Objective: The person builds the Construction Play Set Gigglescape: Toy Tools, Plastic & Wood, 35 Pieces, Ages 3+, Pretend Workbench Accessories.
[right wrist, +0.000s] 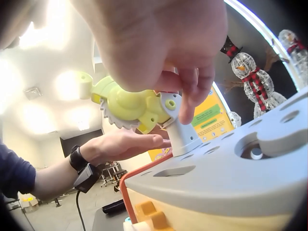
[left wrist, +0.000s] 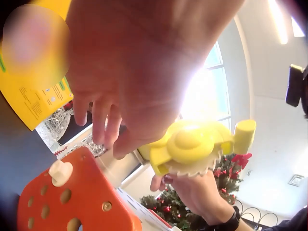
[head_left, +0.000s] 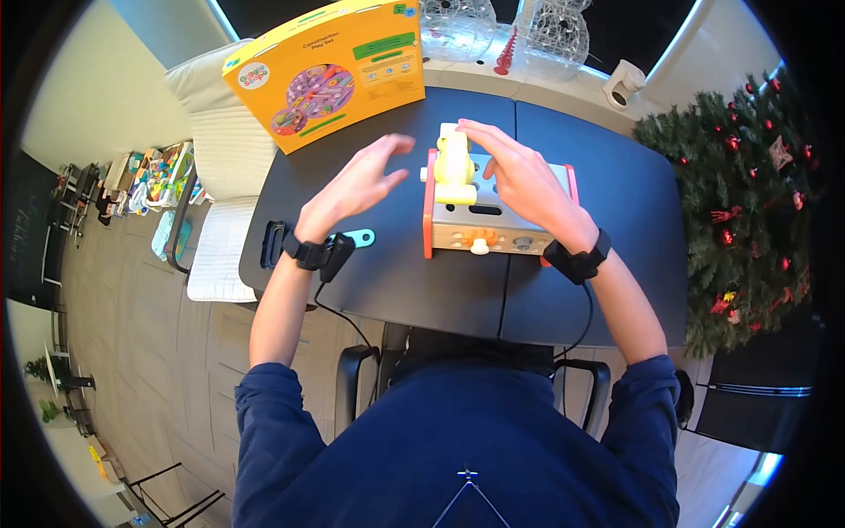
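Note:
A yellow toy circular saw [head_left: 453, 163] with a pale toothed blade [left wrist: 195, 167] is mounted by a grey post [right wrist: 180, 132] on a toy workbench [head_left: 563, 189]. The workbench has a grey top and red-orange ends. My right hand [head_left: 528, 180] is at the saw's hinge; its fingertips overlap the post in the right wrist view. To the left of the saw, my left hand [head_left: 356, 180] hovers with fingers loosely extended and nothing in them. A white knob [left wrist: 60, 172] sticks out of the workbench's end panel, and orange and white pieces [head_left: 478, 242] sit on its front.
A large yellow play set box [head_left: 330, 75] stands at the table's back left. Near my left wrist lie a turquoise toy wrench [head_left: 359, 238] and a black object [head_left: 273, 245]. A decorated Christmas tree [head_left: 731, 202] borders the right side. Cables run from both wrist cameras.

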A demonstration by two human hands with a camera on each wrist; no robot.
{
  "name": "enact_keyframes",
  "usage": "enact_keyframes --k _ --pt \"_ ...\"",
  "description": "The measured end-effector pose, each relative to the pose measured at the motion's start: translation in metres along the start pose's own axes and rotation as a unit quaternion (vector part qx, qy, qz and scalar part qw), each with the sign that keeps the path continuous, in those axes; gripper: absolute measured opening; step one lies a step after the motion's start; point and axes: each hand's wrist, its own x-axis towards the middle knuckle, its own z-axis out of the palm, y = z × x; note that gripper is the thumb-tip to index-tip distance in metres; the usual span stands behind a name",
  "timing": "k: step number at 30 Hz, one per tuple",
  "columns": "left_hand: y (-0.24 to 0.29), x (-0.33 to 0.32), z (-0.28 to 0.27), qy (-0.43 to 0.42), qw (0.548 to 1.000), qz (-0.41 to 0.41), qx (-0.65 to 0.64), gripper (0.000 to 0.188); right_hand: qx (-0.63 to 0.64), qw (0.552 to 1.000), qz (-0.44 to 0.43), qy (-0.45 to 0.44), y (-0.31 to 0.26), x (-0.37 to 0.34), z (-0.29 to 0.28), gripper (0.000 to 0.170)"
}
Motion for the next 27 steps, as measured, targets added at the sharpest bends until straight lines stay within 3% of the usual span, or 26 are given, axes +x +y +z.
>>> enact_keyframes --k 1,3,7,15,19,23,27 --pt "-0.02 -0.011 -0.001 -0.008 0.999 0.001 0.051 0.047 0.009 1.0 0.0 0.006 -0.001 0.0 0.001 0.062" --pt "-0.042 -0.043 -0.002 -0.084 0.986 -0.078 0.118 0.038 0.001 1.0 -0.011 0.009 -0.002 0.001 0.0 0.059" --pt "-0.068 -0.1 0.011 -0.163 0.963 -0.147 0.159 0.043 0.002 1.0 0.002 -0.005 0.0 0.007 -0.007 0.054" --pt "-0.083 -0.118 0.024 -0.113 0.95 -0.217 0.192 0.037 0.046 0.999 0.012 -0.002 0.003 0.013 -0.008 0.048" --pt "-0.06 -0.087 0.008 -0.084 0.958 -0.27 0.047 0.04 0.058 0.998 0.025 -0.015 0.002 0.015 -0.012 0.045" --pt "0.005 -0.059 -0.002 -0.023 0.995 -0.1 0.007 0.042 0.048 0.997 0.047 -0.035 0.002 0.021 -0.017 0.041" --pt "0.049 -0.038 0.001 -0.058 0.998 -0.008 0.009 0.041 0.052 0.997 0.044 -0.032 0.003 0.025 -0.018 0.039"
